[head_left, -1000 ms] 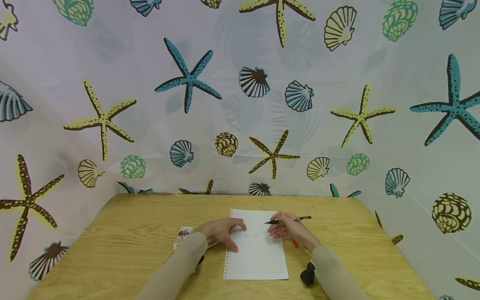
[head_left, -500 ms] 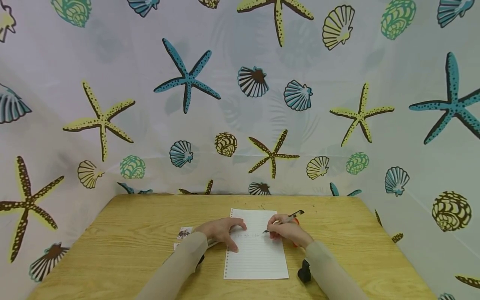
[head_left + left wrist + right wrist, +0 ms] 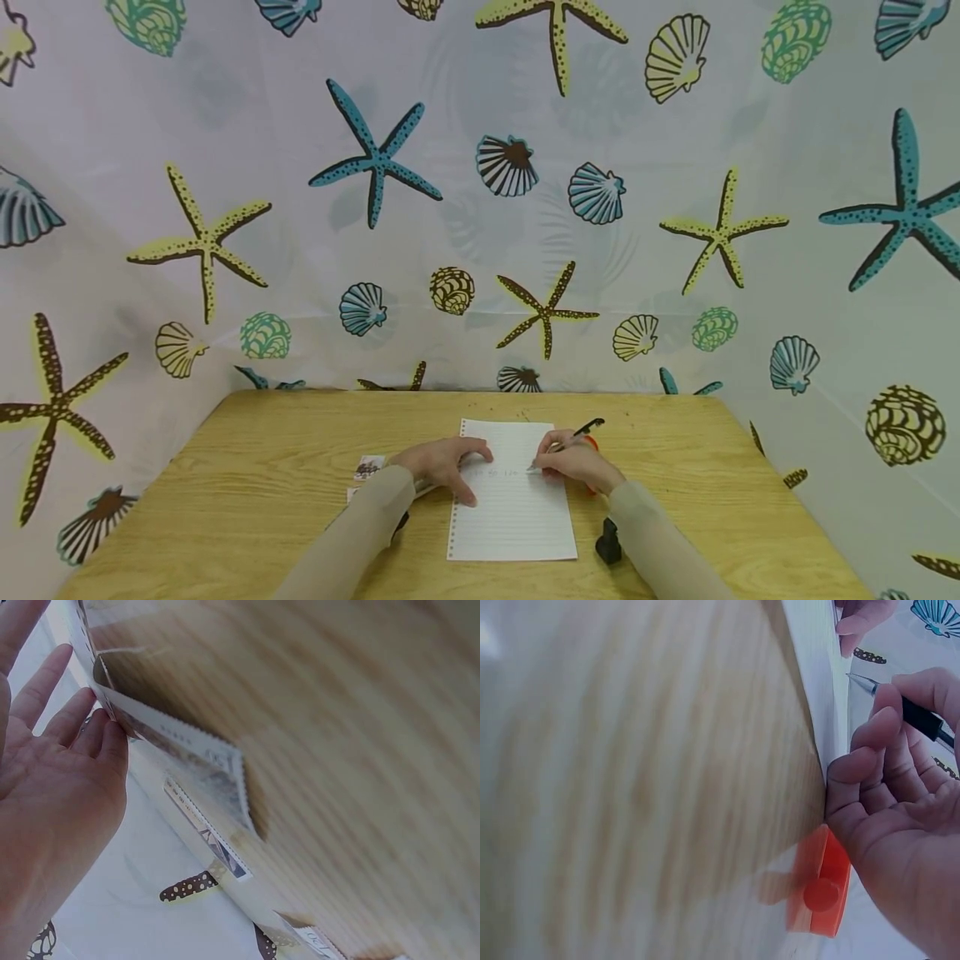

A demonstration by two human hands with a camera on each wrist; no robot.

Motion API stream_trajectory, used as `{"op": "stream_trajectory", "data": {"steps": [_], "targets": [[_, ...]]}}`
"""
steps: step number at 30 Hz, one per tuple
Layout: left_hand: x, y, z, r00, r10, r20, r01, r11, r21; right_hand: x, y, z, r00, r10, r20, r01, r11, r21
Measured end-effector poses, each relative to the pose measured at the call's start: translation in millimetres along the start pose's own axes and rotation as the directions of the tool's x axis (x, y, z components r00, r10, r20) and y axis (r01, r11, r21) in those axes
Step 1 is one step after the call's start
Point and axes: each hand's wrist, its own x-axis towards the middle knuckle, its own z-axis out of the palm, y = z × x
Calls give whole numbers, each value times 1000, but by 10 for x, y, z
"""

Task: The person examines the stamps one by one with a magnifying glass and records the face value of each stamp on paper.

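A sheet of lined, hole-punched paper [image 3: 513,529] lies on the table, with a row of small handwritten figures across its upper half. My left hand [image 3: 435,463] rests on the sheet's left edge, thumb and fingers spread. In the right hand [image 3: 577,463] a black-gripped pen [image 3: 589,427] is pinched, its tip at the right end of the written row. The right wrist view shows the pen [image 3: 922,718] between thumb and curled fingers. Close to the left hand, a stamp [image 3: 187,746] with perforated edges stands tilted up from the wood.
More stamps [image 3: 206,829] lie on the table [image 3: 285,467] left of the paper. An orange plastic object [image 3: 826,889] sits beside the right hand, partly hidden by it in the head view. Behind hangs a shell-and-starfish-patterned cloth [image 3: 465,233].
My right hand has turned and come down and slightly left, bringing the pen from above the sheet to the written row. The left hand has stayed in place.
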Motion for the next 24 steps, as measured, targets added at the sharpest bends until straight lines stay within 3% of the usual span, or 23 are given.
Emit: {"op": "stream_trajectory", "data": {"steps": [24], "targets": [[-2,-6,7,1000,-6,6,6,1000,-26,21,42,-4,1000,11,-8,-11,1000,-24]]}}
